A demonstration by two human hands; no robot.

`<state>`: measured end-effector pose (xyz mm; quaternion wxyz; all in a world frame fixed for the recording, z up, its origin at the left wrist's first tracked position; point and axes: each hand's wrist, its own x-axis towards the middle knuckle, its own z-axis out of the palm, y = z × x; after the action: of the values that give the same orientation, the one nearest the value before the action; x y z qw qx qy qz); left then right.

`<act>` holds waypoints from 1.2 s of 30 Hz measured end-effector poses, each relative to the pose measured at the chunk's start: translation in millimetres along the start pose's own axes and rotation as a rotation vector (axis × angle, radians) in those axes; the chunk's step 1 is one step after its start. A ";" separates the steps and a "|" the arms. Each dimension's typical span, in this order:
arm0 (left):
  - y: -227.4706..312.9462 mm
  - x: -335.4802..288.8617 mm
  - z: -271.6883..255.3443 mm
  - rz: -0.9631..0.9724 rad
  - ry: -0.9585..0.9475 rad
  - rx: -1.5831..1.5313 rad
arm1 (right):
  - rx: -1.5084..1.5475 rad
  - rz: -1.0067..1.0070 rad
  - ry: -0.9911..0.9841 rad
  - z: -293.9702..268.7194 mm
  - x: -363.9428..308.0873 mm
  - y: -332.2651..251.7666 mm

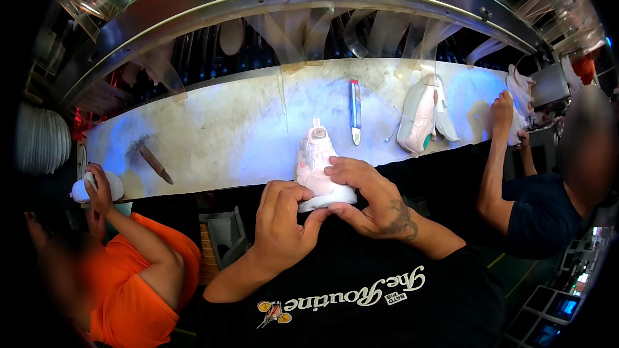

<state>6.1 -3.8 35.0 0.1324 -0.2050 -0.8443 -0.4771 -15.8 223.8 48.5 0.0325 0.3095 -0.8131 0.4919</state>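
A pale pink and white shoe [315, 169] is between my two hands at the near edge of the bench, its thick white sole end toward me. My left hand [284, 212] grips the shoe's left side, thumb pressed low against the sole. On the other side my right hand [367, 198] has its fingers over the upper and its thumb on the sole's edge. Beyond the shoe lies a blue and red handled knife [355, 113], blade toward me. To its right rests another pale shoe [419, 116] with white paper or cloth beside it.
The pale bench [219, 129] runs under a metal machine frame [277, 0] with hanging clear strips [317, 32]. A brown-handled tool [156, 165] lies at left. One co-worker in orange [142, 270] holds a white shoe part; another in dark clothes [538, 212] handles white material at right.
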 end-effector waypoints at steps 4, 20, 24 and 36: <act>-12.7 1.4 4.6 0.097 0.080 0.131 | -0.019 -0.027 -0.003 -2.9 1.7 3.0; -29.8 -11.8 29.8 -0.045 0.133 -0.225 | 0.123 0.000 -0.040 -18.7 -1.0 21.1; -29.1 -9.9 30.3 -0.069 0.139 -0.226 | 0.135 -0.002 -0.044 -19.0 -1.7 20.9; -34.5 -9.0 33.4 -0.106 0.047 -0.199 | 0.071 0.029 -0.088 -26.1 7.8 9.0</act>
<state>-3.2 7.1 -11.8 0.1058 -0.1609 -0.7992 -0.5694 -33.5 244.4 57.7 -0.0214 0.3201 -0.8002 0.5067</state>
